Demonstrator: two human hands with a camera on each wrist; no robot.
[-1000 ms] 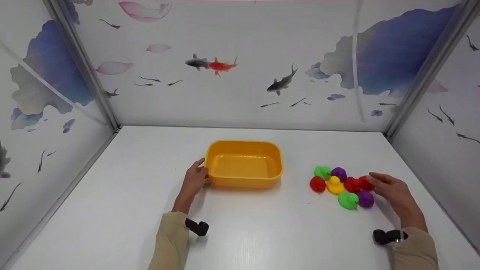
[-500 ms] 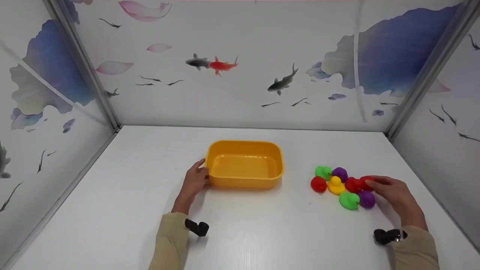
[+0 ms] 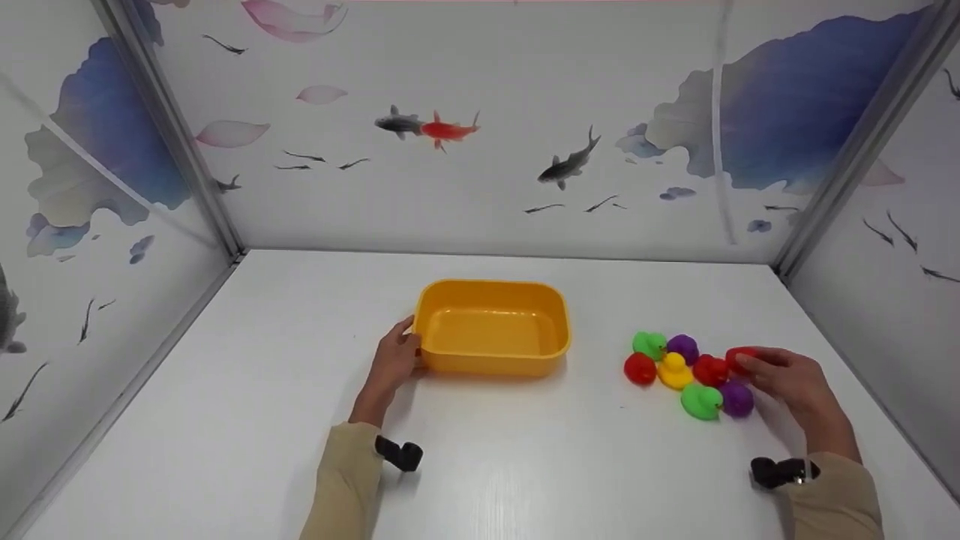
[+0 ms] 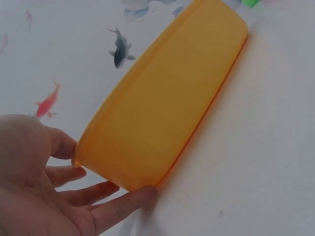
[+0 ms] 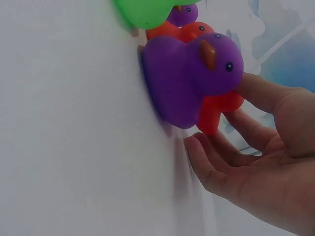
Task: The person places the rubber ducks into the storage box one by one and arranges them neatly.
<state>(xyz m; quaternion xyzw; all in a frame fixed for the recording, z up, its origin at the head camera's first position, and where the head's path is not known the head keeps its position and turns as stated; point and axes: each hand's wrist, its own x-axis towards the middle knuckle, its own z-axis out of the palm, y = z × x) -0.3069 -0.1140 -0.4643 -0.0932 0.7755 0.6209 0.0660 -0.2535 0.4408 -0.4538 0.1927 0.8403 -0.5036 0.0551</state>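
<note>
A yellow-orange plastic tub [image 3: 491,364] sits mid-table in the head view. At its left end rests my left hand [image 3: 395,354], fingers extended against the wall, as the left wrist view shows with the tub's side [image 4: 157,103]. Over on the right, my right hand [image 3: 789,379] pinches a red rubber duck [image 3: 739,360] between thumb and fingers. Close beside it lie a purple duck [image 3: 737,400] and another red duck [image 3: 709,370]. In the right wrist view the purple duck [image 5: 179,78] partly hides the held red duck [image 5: 210,115].
To the left of the right hand are a yellow duck [image 3: 675,373], a third red duck [image 3: 640,369], two green ducks, one at the front [image 3: 702,403], and a purple duck [image 3: 682,349] at the back. Printed panels wall the white table [image 3: 525,465] at the back and sides.
My right thumb and fingers have closed on the red duck, and it has shifted slightly right, away from the neighbouring red duck. The left hand keeps its place at the tub.
</note>
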